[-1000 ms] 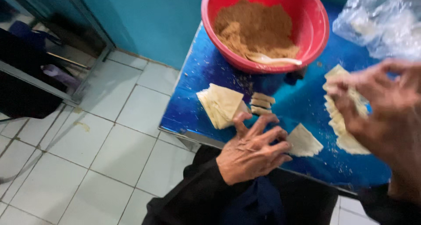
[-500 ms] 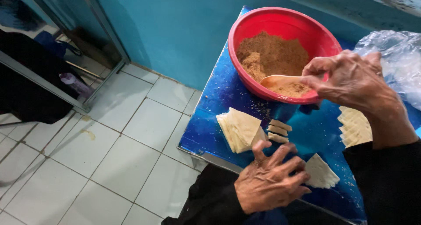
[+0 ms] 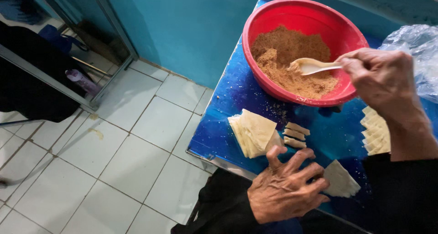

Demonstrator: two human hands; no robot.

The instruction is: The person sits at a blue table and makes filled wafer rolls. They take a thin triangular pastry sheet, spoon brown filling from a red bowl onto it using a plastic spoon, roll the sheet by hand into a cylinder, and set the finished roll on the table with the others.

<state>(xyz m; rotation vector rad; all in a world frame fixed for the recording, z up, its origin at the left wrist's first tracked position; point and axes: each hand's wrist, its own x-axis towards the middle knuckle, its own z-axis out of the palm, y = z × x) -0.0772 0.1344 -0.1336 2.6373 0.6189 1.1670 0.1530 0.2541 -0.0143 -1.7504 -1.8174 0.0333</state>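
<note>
My right hand (image 3: 381, 78) grips a pale spoon (image 3: 310, 66) whose bowl rests in the brown crumbly filling (image 3: 287, 60) inside a red plastic bowl (image 3: 255, 24). My left hand (image 3: 287, 188) lies flat on the blue table (image 3: 219, 124) near its front edge, fingers spread, holding nothing. Just beyond its fingertips sit a stack of thin pale wrapper sheets (image 3: 253, 132) and three small rolled pieces (image 3: 295, 135). A single folded wrapper (image 3: 340, 179) lies to the right of that hand.
Another stack of wrappers (image 3: 376, 131) sits partly behind my right forearm. A clear plastic bag (image 3: 417, 47) lies at the table's far right. White floor tiles (image 3: 114, 147) spread to the left, with a metal frame (image 3: 54, 78) and a teal wall (image 3: 182, 28) beyond.
My right hand has moved from the wrappers to the bowl, taken the spoon, and now digs it into the filling. My left hand has stayed flat on the table.
</note>
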